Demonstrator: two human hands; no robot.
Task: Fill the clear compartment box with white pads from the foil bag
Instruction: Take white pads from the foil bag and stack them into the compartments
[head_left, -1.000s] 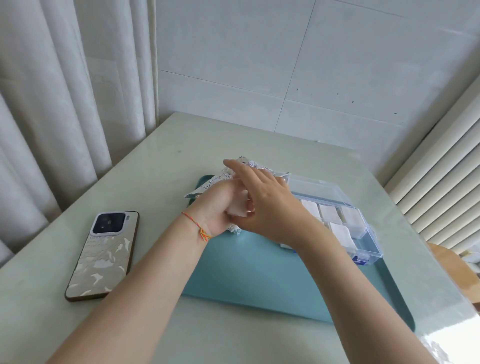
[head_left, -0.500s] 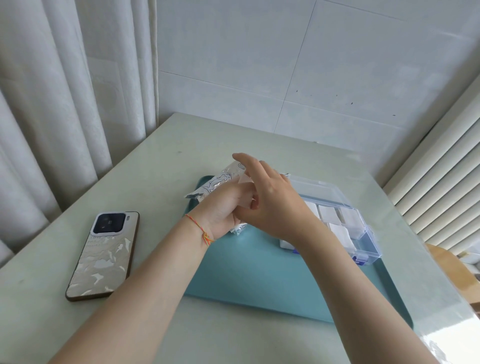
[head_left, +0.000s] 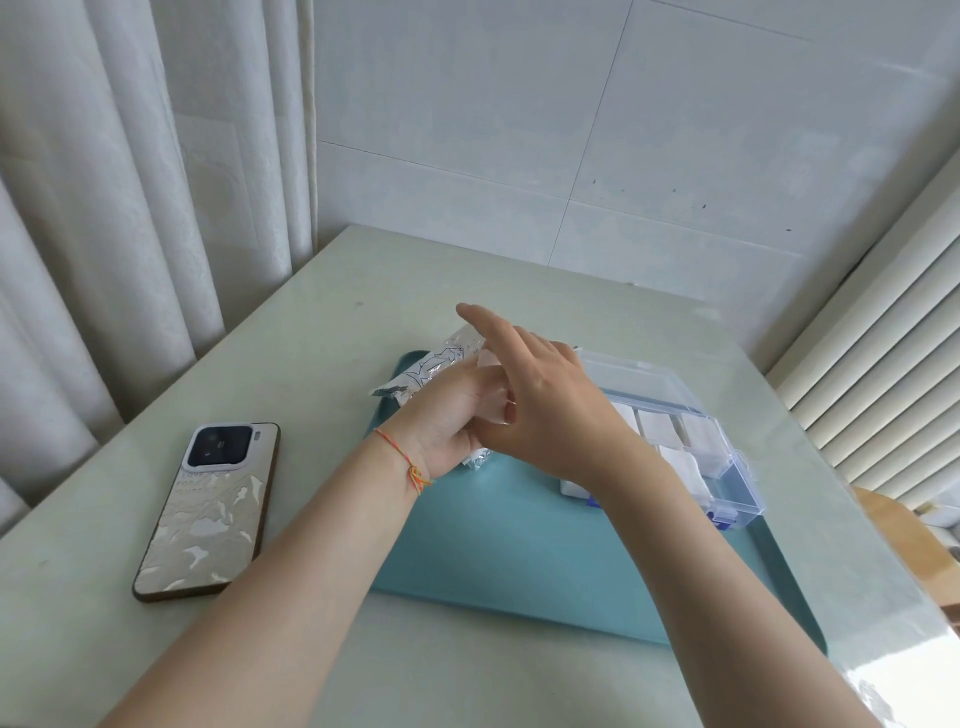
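My left hand (head_left: 448, 415) grips the silver foil bag (head_left: 435, 365) over the far left corner of the teal tray (head_left: 498, 561). My right hand (head_left: 545, 410) crosses in front of it and pinches a white pad (head_left: 493, 402) at the bag's mouth, index finger sticking up. The clear compartment box (head_left: 727, 467) lies open on the tray to the right, its lid (head_left: 628, 379) folded back. Several of its compartments hold white pads (head_left: 657, 426); the near left part of the box is hidden by my right wrist.
A phone (head_left: 208, 512) in a pale patterned case lies face down on the table, left of the tray. Curtains hang at the left, a tiled wall stands behind the table, and a wooden chair edge (head_left: 904, 525) shows at the right.
Both hands have lifted slightly with the bag. My right hand has drawn the white pad further out of the bag's mouth, and its index finger now points higher.
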